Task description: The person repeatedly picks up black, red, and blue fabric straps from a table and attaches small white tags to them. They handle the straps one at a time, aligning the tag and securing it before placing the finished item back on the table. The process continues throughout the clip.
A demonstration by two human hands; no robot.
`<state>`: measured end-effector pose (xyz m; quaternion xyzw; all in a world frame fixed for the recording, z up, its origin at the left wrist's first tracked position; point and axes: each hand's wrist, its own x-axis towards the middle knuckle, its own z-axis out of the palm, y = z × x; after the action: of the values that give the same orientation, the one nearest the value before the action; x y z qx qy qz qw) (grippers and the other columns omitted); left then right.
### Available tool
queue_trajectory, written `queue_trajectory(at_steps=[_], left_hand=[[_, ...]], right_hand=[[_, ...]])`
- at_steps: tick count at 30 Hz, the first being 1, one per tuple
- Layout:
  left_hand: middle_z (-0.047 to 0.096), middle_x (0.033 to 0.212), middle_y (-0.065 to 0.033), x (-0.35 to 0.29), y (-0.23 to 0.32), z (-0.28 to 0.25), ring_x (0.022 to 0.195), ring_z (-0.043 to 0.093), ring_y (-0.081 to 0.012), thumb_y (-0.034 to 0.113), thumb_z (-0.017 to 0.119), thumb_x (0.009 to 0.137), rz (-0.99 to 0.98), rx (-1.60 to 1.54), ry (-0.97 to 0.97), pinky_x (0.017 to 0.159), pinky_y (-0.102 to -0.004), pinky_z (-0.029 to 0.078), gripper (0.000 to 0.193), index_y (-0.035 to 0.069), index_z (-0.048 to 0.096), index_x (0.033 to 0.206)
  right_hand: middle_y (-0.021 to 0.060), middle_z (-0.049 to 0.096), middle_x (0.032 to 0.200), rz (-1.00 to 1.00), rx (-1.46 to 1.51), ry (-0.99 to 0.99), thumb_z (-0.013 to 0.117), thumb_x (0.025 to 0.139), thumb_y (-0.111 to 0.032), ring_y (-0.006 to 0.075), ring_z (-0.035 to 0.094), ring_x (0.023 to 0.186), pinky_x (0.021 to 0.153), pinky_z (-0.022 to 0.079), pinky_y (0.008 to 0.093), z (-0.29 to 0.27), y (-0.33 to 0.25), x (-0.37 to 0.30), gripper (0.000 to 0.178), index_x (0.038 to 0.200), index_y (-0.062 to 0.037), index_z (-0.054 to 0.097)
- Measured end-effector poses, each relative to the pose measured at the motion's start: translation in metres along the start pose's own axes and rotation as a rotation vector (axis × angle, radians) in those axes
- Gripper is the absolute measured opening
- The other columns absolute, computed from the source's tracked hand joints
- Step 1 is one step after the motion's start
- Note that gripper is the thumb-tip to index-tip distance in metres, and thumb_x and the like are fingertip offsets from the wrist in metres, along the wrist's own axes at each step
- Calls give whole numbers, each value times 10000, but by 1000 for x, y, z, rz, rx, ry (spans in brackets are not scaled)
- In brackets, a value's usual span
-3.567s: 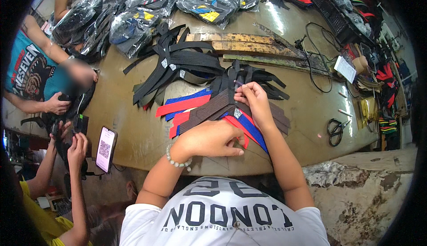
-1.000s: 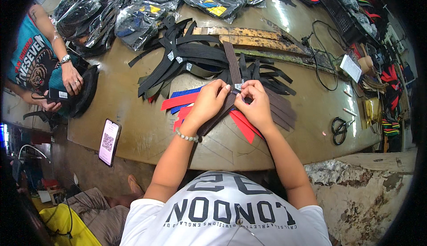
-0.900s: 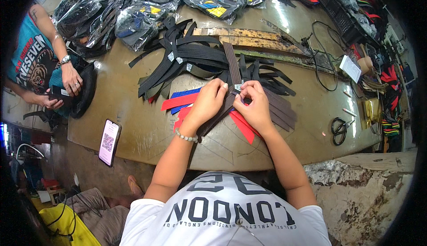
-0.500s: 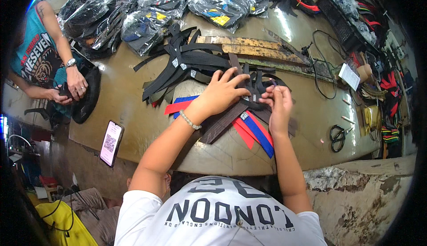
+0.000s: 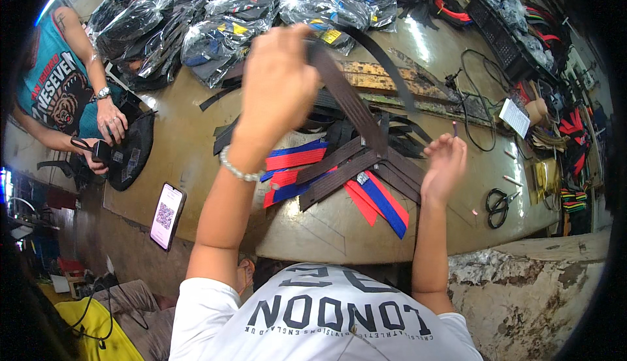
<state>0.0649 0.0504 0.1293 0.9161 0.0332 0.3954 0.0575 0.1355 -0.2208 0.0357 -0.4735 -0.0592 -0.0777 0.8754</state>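
Observation:
My left hand (image 5: 281, 83), smeared by motion, is raised over the table and closed around the upper end of a dark brown webbing strap (image 5: 353, 103). A black strap (image 5: 382, 57) arcs through the air to the right of this hand. Below lie crossed dark brown straps (image 5: 333, 175) with red and blue straps (image 5: 382, 201) among them. My right hand (image 5: 446, 168) is apart from the straps at their right, its fingers curled around a thin dark stick (image 5: 454, 129) like a pencil. More black straps (image 5: 323, 103) lie beyond, partly hidden by my left arm.
Black scissors (image 5: 499, 207) lie at the right; a phone (image 5: 168, 216) is at the left edge. Plastic-wrapped goods (image 5: 222, 44) cover the far side before worn wooden boards (image 5: 379, 80). A cable (image 5: 467, 99) loops at the right. A co-worker's hands (image 5: 111, 126) hold a black item.
My left hand has risen from the straps, lifting a strap with it. My right hand has moved right and away from the pile. More of the red and blue straps shows.

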Motion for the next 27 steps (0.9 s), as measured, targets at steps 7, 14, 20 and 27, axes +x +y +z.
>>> queue_trajectory(at_steps=[7,14,20,27], left_hand=[[446,1166,-209,-100,-80,64,1086,433,-367,353,492,864,-568,231,-507,898,-562,343,652,61,315,1420],[420,1268,-218,-94,-61,58,1150,408,-375,212,527,837,-412,445,-204,970,-596,306,658,26,303,1426],[564,1106,-199,-114,56,44,1035,518,-350,304,675,829,-212,-356,-452,941,-411,417,468,-18,587,1157],[562,1027,-126,-110,72,51,966,525,-293,340,702,780,2,-207,-391,832,-390,441,473,0,623,1099]], right_hand=[[61,560,901,65,-60,-82,474,982,-209,136,556,752,623,499,276,7,6,-7,152,956,-59,477],[48,556,870,84,-77,-126,470,983,-197,117,553,725,619,501,271,8,5,-8,151,932,-58,495],[48,564,874,157,-75,-173,507,968,-171,103,559,727,625,515,255,9,13,-13,125,941,-48,509],[40,564,864,106,-120,-202,532,967,-193,91,560,713,624,515,250,10,15,-15,159,921,-42,516]])
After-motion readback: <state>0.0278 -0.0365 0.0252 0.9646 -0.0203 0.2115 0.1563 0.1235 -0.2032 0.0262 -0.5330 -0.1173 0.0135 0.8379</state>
